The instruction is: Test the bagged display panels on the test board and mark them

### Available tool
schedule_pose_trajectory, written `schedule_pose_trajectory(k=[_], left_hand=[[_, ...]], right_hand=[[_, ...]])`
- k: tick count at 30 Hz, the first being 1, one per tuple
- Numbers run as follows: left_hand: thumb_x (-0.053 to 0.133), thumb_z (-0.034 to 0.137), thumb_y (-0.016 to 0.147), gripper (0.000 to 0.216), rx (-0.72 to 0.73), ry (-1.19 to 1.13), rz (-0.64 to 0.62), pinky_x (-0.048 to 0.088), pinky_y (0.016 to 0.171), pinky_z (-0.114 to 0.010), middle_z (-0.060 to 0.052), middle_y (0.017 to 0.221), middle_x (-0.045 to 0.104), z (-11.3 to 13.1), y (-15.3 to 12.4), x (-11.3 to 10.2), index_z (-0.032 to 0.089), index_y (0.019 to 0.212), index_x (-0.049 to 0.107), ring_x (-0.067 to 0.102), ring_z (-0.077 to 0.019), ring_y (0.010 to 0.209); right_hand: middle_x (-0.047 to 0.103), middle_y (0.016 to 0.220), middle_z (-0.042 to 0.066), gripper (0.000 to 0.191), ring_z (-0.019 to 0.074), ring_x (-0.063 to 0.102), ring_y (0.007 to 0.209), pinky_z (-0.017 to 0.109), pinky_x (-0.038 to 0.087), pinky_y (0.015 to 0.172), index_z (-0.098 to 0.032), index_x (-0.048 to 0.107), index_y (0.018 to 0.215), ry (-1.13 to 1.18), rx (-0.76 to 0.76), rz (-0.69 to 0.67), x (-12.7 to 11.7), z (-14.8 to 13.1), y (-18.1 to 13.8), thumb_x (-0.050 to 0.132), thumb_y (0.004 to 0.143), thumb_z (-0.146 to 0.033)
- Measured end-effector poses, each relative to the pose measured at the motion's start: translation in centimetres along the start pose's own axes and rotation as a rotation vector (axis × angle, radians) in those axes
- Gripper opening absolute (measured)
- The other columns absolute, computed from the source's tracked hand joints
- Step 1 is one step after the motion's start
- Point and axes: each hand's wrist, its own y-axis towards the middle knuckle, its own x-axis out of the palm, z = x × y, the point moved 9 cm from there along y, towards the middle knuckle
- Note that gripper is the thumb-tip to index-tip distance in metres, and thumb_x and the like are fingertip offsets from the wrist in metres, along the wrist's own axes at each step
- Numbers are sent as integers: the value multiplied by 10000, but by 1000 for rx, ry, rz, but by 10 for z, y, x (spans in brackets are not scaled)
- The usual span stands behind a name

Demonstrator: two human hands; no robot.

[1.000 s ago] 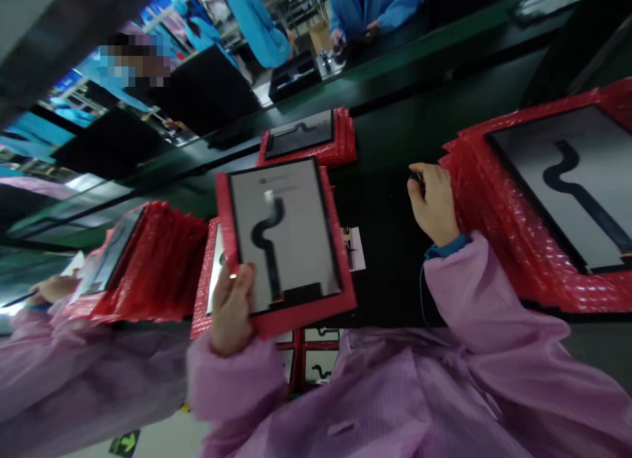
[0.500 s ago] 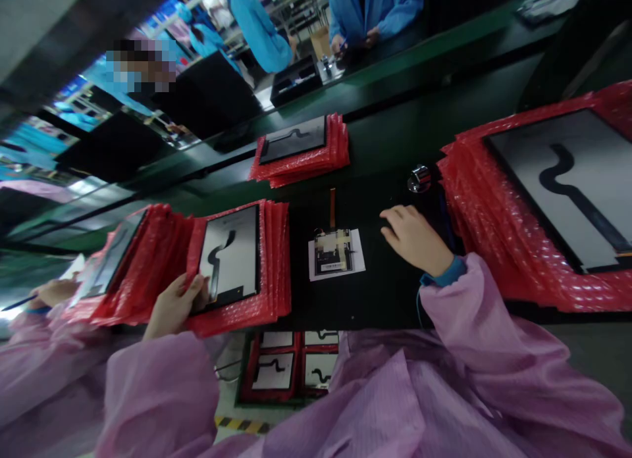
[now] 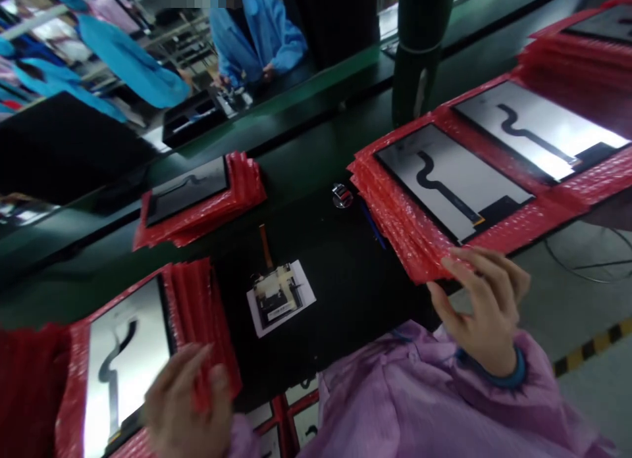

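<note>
My left hand (image 3: 190, 402), blurred by motion, is over the right side of the left stack of red bubble-wrap bags (image 3: 195, 313), thumb and fingers apart. On that stack lies a display panel (image 3: 148, 326) with a black curved flex cable. My right hand (image 3: 486, 306) is at the near edge of the right stack of red bags (image 3: 395, 228), fingers spread. Its fingertips are close to the corner of a display panel (image 3: 402, 158); whether they touch it I cannot tell. Between the hands lies a small circuit assembly (image 3: 279, 297) with an orange ribbon, on white paper.
A shiny metal roll-like object (image 3: 342, 196) and a blue pen-like stick (image 3: 372, 224) lie beside the right stack. Another bagged panel stack (image 3: 251, 181) stands farther back. A second panel (image 3: 516, 122) lies at right. Across the bench is a person in blue (image 3: 257, 37).
The view has swung to the right. My right hand has moved from the black bench surface to the right stack's near edge. My left hand has come away from the left panel's edge.
</note>
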Motion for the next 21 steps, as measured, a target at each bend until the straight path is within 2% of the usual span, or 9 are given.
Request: schedule_pose_trajectory(k=[1, 3, 5, 7, 9, 12, 14, 17, 21], left_hand=[[757, 345, 734, 305, 139, -49, -14, 453, 1102, -573, 15, 1156, 715, 31, -6, 26, 389, 1036, 743, 644, -341, 1154], [682, 278, 846, 218, 197, -247, -129, 554, 975, -483, -38, 1127, 726, 76, -17, 81, 301, 1054, 743, 688, -276, 1048], [601, 275, 938, 186, 98, -546, -306, 590, 892, -398, -79, 1115, 728, 112, -27, 135, 240, 1066, 730, 696, -244, 1041], [569, 321, 984, 230, -11, -806, -576, 592, 892, -369, -107, 1120, 733, 155, -42, 184, 211, 1105, 730, 703, -230, 1031], [592, 394, 982, 288, -138, -1091, -754, 585, 927, -378, -120, 1127, 742, 195, -52, 215, 198, 1158, 709, 715, -235, 1046], [650, 508, 932, 437, -368, -1382, -926, 592, 902, -384, -121, 1110, 745, 238, -60, 244, 187, 1228, 654, 731, -246, 1024], [688, 525, 900, 497, -470, -1431, -976, 591, 895, -378, -109, 1104, 740, 251, -61, 254, 188, 1260, 624, 734, -245, 1019], [710, 528, 881, 583, -526, -1423, -978, 595, 887, -376, -91, 1088, 742, 254, -60, 259, 198, 1343, 577, 734, -248, 1031], [721, 581, 851, 665, -495, -1365, -1030, 609, 867, -399, -85, 1004, 761, 254, -61, 260, 182, 1367, 592, 739, -276, 1032]], right_hand=[[680, 1206, 130, 452, 320, 591, 1180, 518, 490, 1004, -240, 607, 1278, -60, 35, -3, -3, 13, -1, 734, 847, -194], [683, 1215, 123, 372, 314, 604, 1156, 520, 493, 1001, -238, 629, 1227, -87, 48, -38, -2, 31, -1, 716, 867, -199], [703, 1167, 92, 259, 277, 625, 1094, 487, 512, 974, -246, 656, 1134, -52, 49, -37, -1, 39, 1, 685, 888, -170], [717, 1079, 64, 158, 241, 632, 1009, 445, 527, 918, -244, 663, 1028, 5, 82, 0, -3, 42, 3, 662, 901, -150], [706, 937, 37, 98, 205, 618, 898, 394, 525, 833, -236, 634, 924, 49, 124, 33, -7, 40, 6, 628, 921, -138], [657, 816, 19, 132, 178, 577, 809, 354, 498, 769, -226, 575, 855, 32, 147, 42, -12, 34, 7, 563, 955, -140], [678, 927, 50, 21, 204, 585, 905, 382, 497, 828, -218, 595, 952, -17, 131, -19, -9, 35, 6, 577, 957, -210], [677, 1121, 102, 216, 261, 570, 1048, 457, 475, 919, -195, 612, 1127, -97, 77, -139, -1, 42, 1, 606, 947, -314], [704, 982, 44, 43, 210, 590, 921, 411, 484, 856, -231, 640, 957, -37, 70, -48, -9, 51, 2, 604, 949, -208]])
